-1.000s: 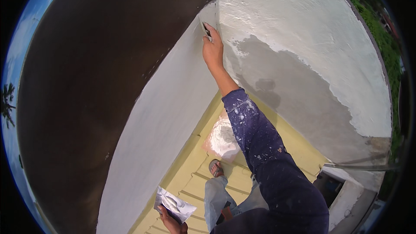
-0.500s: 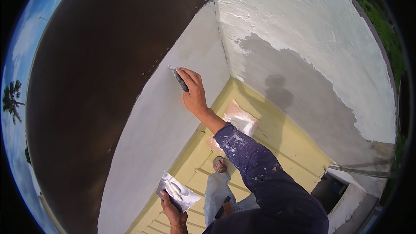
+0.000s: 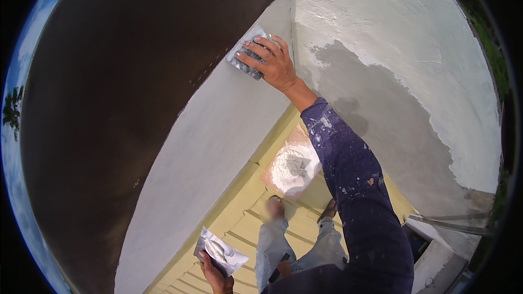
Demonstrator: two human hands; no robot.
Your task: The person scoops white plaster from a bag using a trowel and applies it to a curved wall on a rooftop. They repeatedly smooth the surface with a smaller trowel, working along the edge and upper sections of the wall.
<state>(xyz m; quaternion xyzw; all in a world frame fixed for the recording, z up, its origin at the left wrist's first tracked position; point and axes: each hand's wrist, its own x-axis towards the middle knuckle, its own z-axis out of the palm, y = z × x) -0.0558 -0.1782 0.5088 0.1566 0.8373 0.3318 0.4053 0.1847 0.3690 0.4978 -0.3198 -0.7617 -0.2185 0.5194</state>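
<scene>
My right hand (image 3: pixel 275 62) grips a wide putty knife (image 3: pixel 253 34), its fingers spread over the spattered dark part. The blade lies against the upper end of a smooth whitish wall strip (image 3: pixel 190 147), beside its border with a dark brown surface (image 3: pixel 103 103). Low down and to the left, my left hand (image 3: pixel 214 275) holds a flat metal plate (image 3: pixel 235 262) by its edge. A dollop of white putty (image 3: pixel 214 247) sits on that plate. White splashes mark the dark blue sleeve on my right arm.
Underfoot is a yellow ribbed metal surface (image 3: pixel 239 227). A pinkish sheet bearing a white putty heap (image 3: pixel 290 164) lies ahead of my feet. The right wall has a rough white coat (image 3: pixel 392 16) above a grey area (image 3: pixel 376 120). A dark opening (image 3: pixel 418 239) is at lower right.
My right hand has moved up and right along the wall strip, and the knife has turned to show its broad face. The left hand still holds the plate, slightly lower.
</scene>
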